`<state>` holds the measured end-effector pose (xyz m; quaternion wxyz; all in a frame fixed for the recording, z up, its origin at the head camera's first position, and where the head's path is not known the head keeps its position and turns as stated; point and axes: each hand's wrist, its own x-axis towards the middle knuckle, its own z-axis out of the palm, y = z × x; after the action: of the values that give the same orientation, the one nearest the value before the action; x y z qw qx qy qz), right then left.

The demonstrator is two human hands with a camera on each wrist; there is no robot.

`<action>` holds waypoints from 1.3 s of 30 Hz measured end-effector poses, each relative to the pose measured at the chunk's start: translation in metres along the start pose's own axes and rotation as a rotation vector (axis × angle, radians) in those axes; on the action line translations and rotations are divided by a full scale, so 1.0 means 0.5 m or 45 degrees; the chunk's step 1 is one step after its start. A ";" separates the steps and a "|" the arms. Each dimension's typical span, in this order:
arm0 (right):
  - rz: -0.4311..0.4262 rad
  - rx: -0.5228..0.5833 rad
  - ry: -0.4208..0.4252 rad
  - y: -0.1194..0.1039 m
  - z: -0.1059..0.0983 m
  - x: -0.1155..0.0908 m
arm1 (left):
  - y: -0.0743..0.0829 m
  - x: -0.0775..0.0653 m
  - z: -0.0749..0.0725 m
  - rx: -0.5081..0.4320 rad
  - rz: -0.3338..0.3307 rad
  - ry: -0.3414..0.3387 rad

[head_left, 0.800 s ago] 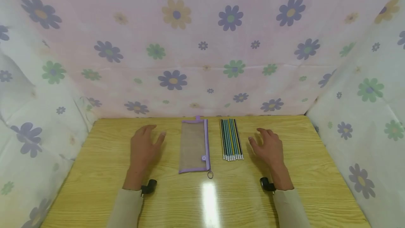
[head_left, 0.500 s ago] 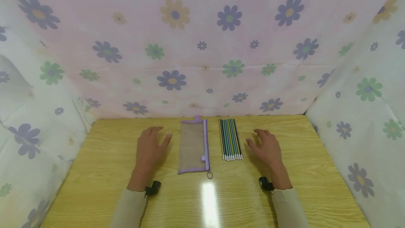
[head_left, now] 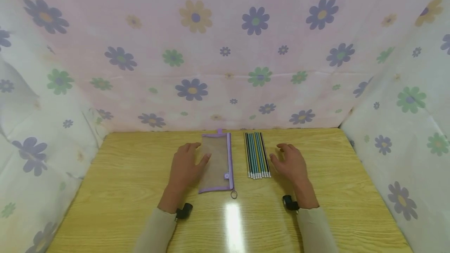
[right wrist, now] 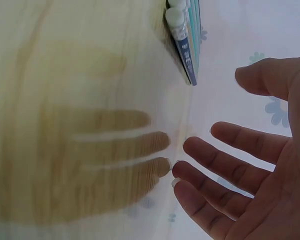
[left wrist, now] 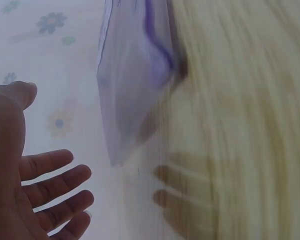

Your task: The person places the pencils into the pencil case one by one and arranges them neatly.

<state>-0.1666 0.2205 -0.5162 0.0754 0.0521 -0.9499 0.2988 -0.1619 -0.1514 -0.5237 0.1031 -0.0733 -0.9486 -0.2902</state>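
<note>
A mesh zipper pouch (head_left: 216,163) with purple edging lies flat on the table, a metal ring at its near right corner. My left hand (head_left: 185,167) hovers at the pouch's left edge, thumb and fingers spread and holding nothing. In the left wrist view the pouch (left wrist: 132,65) stands apart from the fingers. To the pouch's right lies a row of several pencils (head_left: 258,155), mostly teal with some dark and yellow ones, white eraser ends toward me. My right hand (head_left: 291,165) is just right of them, fingers loosely extended. The right wrist view shows a gap between it and the pencils (right wrist: 185,45).
The wooden table (head_left: 123,175) reaches back to a flowered cloth (head_left: 225,61), which also hangs along both sides. A bright light reflection falls on the tabletop in front of the pouch. Each wrist wears a small black camera (head_left: 184,211).
My left hand has moved right, from bare table to the pouch's left edge. My right hand has shifted slightly left, closer to the pencils. The pouch and pencils lie as before.
</note>
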 end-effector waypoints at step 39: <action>0.239 -0.095 -0.184 -0.055 0.034 0.040 | 0.167 -0.003 0.129 0.217 -0.011 0.031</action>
<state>-0.1844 0.1870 -0.5110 -0.0198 -0.0183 -0.9640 0.2645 -0.1538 -0.0467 -0.5316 0.1192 -0.0566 -0.9688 -0.2097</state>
